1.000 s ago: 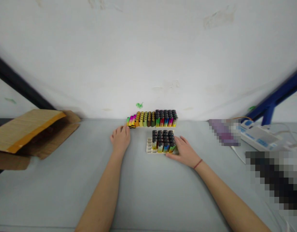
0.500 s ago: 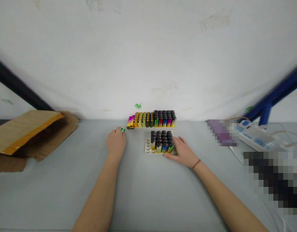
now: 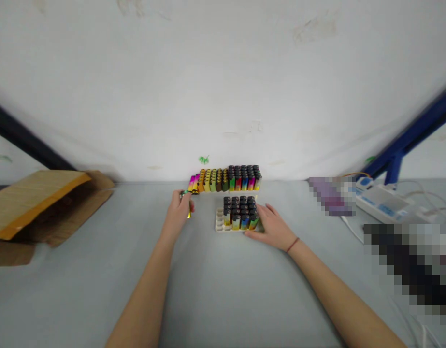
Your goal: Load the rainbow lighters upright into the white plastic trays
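Observation:
My left hand [image 3: 178,209] is closed around a lighter [image 3: 189,212]; a green bit shows at its top and a yellow tip hangs below the fingers. It is just left of and in front of the back row. My right hand [image 3: 273,227] grips the right side of a white tray [image 3: 219,227], thumb at the front edge and fingers behind. Several black-topped lighters [image 3: 240,210] stand upright in that tray, while holes show along its left side. Behind it, a row of colourful lighters [image 3: 211,181] stands close to the wall, with pink-and-yellow lighters [image 3: 194,183] leaning at its left end.
An open cardboard box [image 3: 63,208] lies on the left of the grey table [image 3: 208,290]. At the right are a white power strip [image 3: 385,198], cables and a blurred-out purple item [image 3: 329,195]. A blue metal post [image 3: 407,140] rises behind them.
My left hand has moved slightly right and lifted, turning so that the lighter in it hangs upright, with its yellow end now showing. My right hand stays at the tray.

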Available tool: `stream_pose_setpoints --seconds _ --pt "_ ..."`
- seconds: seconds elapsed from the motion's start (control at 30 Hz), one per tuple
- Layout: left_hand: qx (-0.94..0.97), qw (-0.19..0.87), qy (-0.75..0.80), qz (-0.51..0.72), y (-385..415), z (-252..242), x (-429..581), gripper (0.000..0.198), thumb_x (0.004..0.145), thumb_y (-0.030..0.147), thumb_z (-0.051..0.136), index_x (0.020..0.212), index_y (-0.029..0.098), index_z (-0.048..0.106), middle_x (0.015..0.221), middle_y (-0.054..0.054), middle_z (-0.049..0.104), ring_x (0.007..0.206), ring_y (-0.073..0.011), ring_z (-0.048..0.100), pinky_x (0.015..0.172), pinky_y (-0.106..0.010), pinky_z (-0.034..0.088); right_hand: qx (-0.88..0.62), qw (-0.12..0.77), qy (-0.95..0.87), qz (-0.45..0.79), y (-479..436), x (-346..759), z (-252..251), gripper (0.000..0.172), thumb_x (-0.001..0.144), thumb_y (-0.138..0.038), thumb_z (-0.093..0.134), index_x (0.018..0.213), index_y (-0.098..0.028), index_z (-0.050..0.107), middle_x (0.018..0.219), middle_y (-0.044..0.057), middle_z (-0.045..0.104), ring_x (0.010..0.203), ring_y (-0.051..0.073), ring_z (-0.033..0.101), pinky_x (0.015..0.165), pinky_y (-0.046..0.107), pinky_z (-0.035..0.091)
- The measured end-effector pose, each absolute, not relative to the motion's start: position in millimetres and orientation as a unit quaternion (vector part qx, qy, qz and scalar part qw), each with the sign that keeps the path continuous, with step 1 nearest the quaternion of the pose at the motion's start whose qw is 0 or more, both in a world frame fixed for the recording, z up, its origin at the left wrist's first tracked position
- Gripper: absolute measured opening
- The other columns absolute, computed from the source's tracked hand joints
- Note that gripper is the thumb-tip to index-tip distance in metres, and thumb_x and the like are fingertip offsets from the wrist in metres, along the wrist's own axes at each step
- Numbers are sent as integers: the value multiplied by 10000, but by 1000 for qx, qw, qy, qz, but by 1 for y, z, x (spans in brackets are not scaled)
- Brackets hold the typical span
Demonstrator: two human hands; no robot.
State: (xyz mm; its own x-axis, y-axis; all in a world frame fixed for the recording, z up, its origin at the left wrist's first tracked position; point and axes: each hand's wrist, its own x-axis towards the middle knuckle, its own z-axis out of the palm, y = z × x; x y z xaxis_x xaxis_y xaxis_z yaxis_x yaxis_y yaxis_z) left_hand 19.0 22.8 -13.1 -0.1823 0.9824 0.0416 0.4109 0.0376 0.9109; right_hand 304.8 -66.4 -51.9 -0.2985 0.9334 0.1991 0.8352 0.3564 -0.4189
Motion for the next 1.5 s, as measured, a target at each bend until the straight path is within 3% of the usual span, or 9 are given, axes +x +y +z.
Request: stream_pose_setpoints --seconds 0.17,0.3,0.43,0.53,0.63,0.73,0.87,1.23,1.5 --pt "493 477 529 499 11 -12 50 304 808 465 585 964 242 448 580 105 498 415 -82 469 433 -192 374 -555 203 -798 121 -67 304 -51 846 833 -603 657 1446 -74 409 1460 243 522 1361 334 494 1197 581 246" --pt "510 501 486 503 2 -10 60 397 790 498 652 1035 239 479 639 95 527 437 -55 463 442 -173 381 -552 206 -799 119 -66 305 -53 845 832 -601 661 1444 -74 412 1450 245 530 1351 334 503 1193 585 248" --pt "514 507 479 500 0 -11 63 443 773 513 675 1074 230 517 596 110 458 400 -49 386 391 -164 318 -546 219 -801 114 -66 306 -55 832 836 -607 651 1460 -115 404 1449 232 535 1343 334 511 1182 599 257" --pt "491 534 475 498 2 -13 64 414 775 545 660 973 196 561 562 106 411 373 -37 320 367 -161 238 -547 219 -800 111 -66 306 -55 830 836 -603 652 1458 -110 406 1444 235 539 1340 336 513 1182 597 259" --pt "441 581 482 485 4 -13 65 465 818 643 525 795 180 545 507 99 363 340 -37 245 350 -172 194 -550 217 -799 108 -67 306 -55 839 828 -601 662 1461 -113 405 1438 235 544 1336 341 516 1179 598 265" --pt "415 605 486 475 4 -14 67 543 839 701 409 695 187 510 460 91 332 324 -49 236 346 -183 200 -548 219 -800 105 -66 306 -56 839 827 -602 660 1467 -125 401 1438 232 546 1335 345 517 1173 609 270" --pt "424 588 498 476 2 -14 68 571 797 735 452 621 193 483 432 78 338 334 -56 286 365 -182 230 -549 216 -800 106 -67 307 -56 831 834 -618 644 1452 -111 416 1440 231 543 1338 340 515 1180 604 265" --pt "382 582 496 520 1 -16 67 481 781 637 415 537 236 315 433 51 172 397 -82 150 388 -236 129 -549 219 -800 100 -67 306 -57 823 831 -605 653 1456 -125 417 1424 233 558 1329 351 522 1170 612 277" --pt "315 590 510 540 0 -9 66 392 857 481 305 554 232 305 455 56 172 379 -82 136 387 -237 120 -549 220 -800 100 -67 307 -57 825 831 -608 655 1448 -113 422 1428 228 555 1327 343 524 1178 598 276"
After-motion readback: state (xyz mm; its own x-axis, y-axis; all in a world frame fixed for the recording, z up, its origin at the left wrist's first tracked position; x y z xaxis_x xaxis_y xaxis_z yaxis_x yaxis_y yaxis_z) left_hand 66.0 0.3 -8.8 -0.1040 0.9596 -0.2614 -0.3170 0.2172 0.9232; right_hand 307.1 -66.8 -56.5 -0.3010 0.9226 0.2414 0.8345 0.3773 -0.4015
